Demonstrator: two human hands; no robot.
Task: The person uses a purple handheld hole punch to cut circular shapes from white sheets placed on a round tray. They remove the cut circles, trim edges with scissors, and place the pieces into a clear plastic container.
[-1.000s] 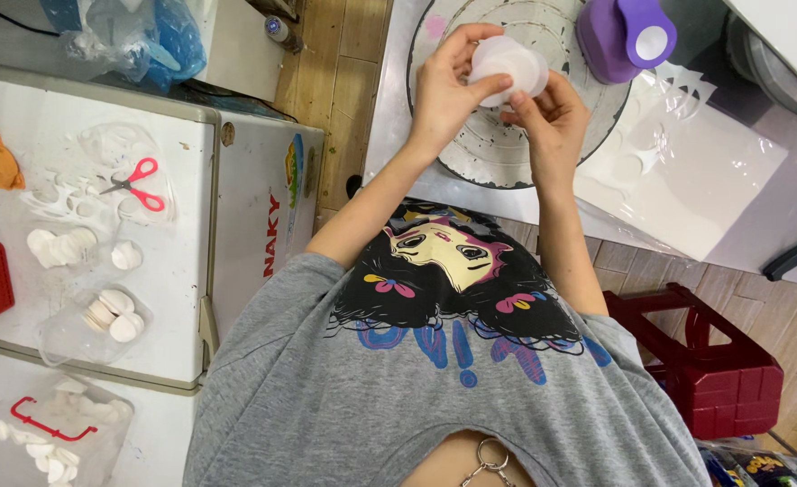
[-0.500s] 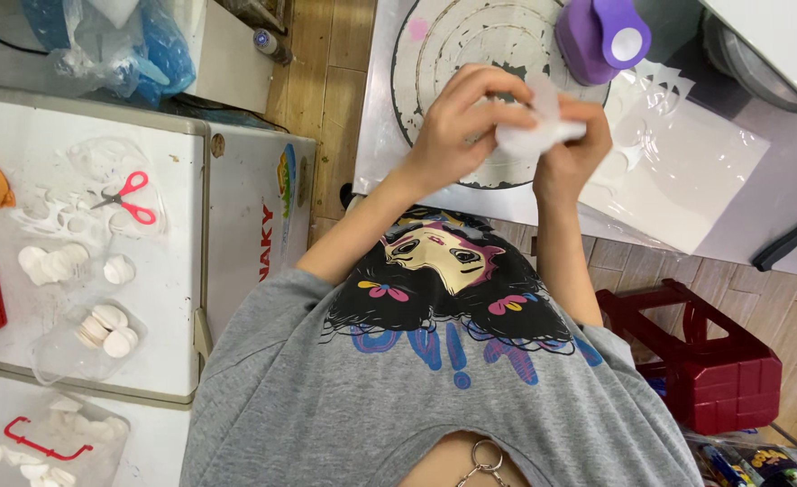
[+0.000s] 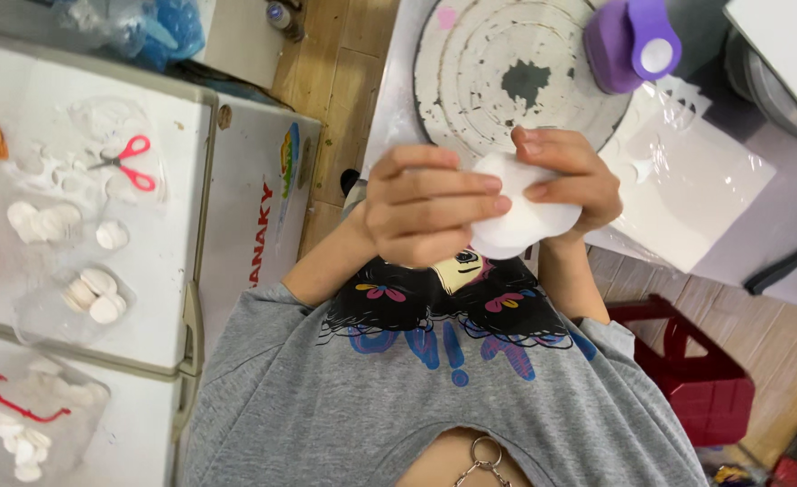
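Two hands pinch white disc: left grip and right grip closed on it; round turntable beyond grip.

Bright, even indoor light, prob. from overhead; shadows soft and faint. Mild glare on the clear plastic sheet far right and on the white cabinet top at left, whites nearly blown out. Hands slightly soft w/ motion blur. Wide-angle bend at the edges; corners less sharp.
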